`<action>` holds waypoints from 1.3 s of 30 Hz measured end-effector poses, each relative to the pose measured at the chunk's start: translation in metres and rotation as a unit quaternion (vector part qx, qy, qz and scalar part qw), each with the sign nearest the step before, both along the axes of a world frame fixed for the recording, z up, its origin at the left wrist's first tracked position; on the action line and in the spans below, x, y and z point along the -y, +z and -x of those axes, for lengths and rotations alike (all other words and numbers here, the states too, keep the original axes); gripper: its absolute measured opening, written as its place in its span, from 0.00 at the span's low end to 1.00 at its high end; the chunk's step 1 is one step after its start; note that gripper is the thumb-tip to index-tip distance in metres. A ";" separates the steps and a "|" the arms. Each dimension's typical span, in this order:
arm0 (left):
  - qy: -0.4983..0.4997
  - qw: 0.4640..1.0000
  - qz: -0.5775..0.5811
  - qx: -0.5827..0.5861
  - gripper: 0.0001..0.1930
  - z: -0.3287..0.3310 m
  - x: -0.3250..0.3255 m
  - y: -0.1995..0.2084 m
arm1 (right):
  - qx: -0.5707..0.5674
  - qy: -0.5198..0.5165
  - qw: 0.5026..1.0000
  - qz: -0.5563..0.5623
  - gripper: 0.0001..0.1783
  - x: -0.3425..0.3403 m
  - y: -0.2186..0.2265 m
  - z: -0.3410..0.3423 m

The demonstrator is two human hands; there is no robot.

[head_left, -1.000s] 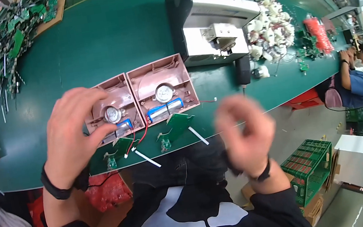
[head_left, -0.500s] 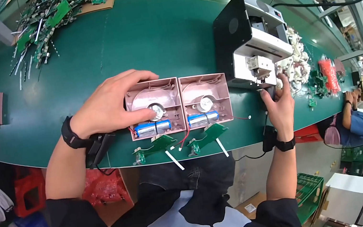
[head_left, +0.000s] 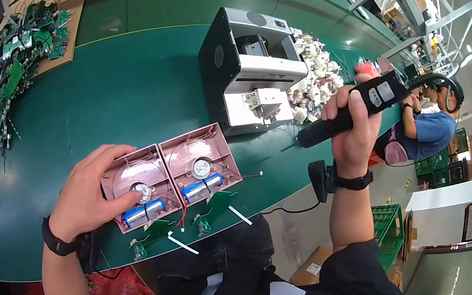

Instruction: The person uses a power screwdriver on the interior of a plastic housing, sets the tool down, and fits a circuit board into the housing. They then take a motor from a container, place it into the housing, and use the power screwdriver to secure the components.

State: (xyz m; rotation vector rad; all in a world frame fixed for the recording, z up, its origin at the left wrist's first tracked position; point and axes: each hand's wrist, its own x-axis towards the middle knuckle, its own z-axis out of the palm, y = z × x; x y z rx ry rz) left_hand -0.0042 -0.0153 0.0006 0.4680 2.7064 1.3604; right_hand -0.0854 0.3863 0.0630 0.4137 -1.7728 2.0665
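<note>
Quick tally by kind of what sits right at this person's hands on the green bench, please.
Pink open housings: 2
Blue cylinder cells: 2 pairs, 4
Small green circuit boards in front: 2
Black power screwdriver in right hand: 1
Total: 9
Left hand rests on the left housing.

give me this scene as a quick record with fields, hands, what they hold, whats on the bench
left hand: palm down on the left pink case
right hand: raised, closed round a black power tool
pink cases: two side by side, open, blue cells inside
bench: green top
behind cases: black and white machine
far left: pile of green circuit boards
far right: another person
</note>
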 end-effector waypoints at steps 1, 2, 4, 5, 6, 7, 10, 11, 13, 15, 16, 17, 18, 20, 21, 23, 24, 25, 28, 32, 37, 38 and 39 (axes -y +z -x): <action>-0.004 1.000 -0.001 0.001 0.31 0.001 0.000 -0.001 | -0.021 0.009 1.000 -0.006 0.20 0.001 0.003 0.000; -0.009 1.000 -0.002 0.003 0.31 0.001 0.001 -0.001 | -0.021 0.009 1.000 -0.005 0.20 0.003 0.009 0.000; -0.004 1.000 -0.003 0.004 0.32 0.002 0.000 -0.001 | -0.067 0.083 0.994 0.005 0.16 0.008 0.028 0.001; -0.004 1.000 -0.006 0.004 0.32 0.001 0.000 0.000 | -0.089 0.117 0.989 0.010 0.14 0.011 0.038 -0.002; -0.003 1.000 -0.009 0.005 0.32 0.001 0.000 0.000 | -0.087 0.113 0.990 0.011 0.14 0.016 0.046 -0.001; -0.006 1.000 -0.008 0.006 0.32 0.000 0.000 -0.001 | -0.078 0.112 0.991 0.014 0.14 0.025 0.055 0.001; -0.003 1.000 -0.016 0.016 0.32 0.001 0.001 -0.003 | -0.062 0.109 0.992 0.018 0.12 0.047 0.064 0.015; -0.003 1.000 -0.016 0.016 0.32 0.001 0.001 -0.002 | -0.056 0.072 0.996 0.004 0.13 0.055 0.063 0.021; -0.008 1.000 -0.015 0.011 0.31 0.000 0.000 0.001 | -0.043 0.000 0.999 -0.023 0.13 0.065 0.061 0.027; -0.004 1.000 -0.015 0.011 0.31 -0.001 0.000 0.000 | -0.022 0.015 0.999 -0.020 0.13 0.065 0.058 0.027; -0.005 1.000 -0.022 0.011 0.31 -0.002 0.000 -0.002 | -0.001 0.026 1.000 -0.017 0.13 0.064 0.057 0.027; -0.006 0.999 -0.030 0.011 0.32 -0.002 0.000 -0.004 | 0.020 0.038 0.999 -0.013 0.14 0.063 0.055 0.026; -0.007 0.999 -0.037 0.012 0.32 -0.003 0.001 -0.006 | 0.025 0.043 0.999 -0.014 0.14 0.063 0.054 0.021; -0.008 0.999 -0.032 0.003 0.32 -0.001 0.001 -0.004 | 0.012 0.117 0.993 0.027 0.14 0.062 0.054 0.000; -0.017 0.999 -0.029 -0.012 0.32 0.002 0.001 -0.006 | 0.019 0.122 0.992 0.028 0.14 0.065 0.054 -0.010; -0.026 0.999 -0.025 -0.023 0.32 0.003 0.000 -0.009 | -0.027 0.164 0.986 0.031 0.14 0.076 0.057 -0.029; -0.025 0.999 -0.025 -0.017 0.31 0.003 0.000 -0.009 | -0.023 0.163 0.986 0.032 0.14 0.080 0.055 -0.036; -0.021 0.999 -0.023 -0.013 0.31 0.003 0.001 -0.007 | -0.008 0.188 0.981 0.043 0.14 0.085 0.053 -0.040; -0.012 1.000 -0.022 -0.009 0.31 -0.001 0.001 -0.006 | 0.021 0.237 0.969 0.064 0.18 0.100 0.045 -0.047; -0.009 0.999 -0.029 -0.013 0.31 -0.001 0.001 -0.007 | -0.005 0.204 0.978 -0.051 0.16 0.112 0.027 -0.048; -0.017 0.999 -0.050 0.000 0.31 -0.002 0.001 -0.007 | 0.004 0.184 0.981 -0.063 0.16 0.116 0.016 -0.047; -0.017 0.998 -0.057 0.006 0.31 -0.001 0.001 -0.008 | 0.001 0.182 0.981 -0.071 0.16 0.116 0.014 -0.046; -0.016 0.998 -0.057 0.008 0.31 -0.001 0.001 -0.008 | -0.001 0.180 0.980 -0.079 0.16 0.116 0.013 -0.045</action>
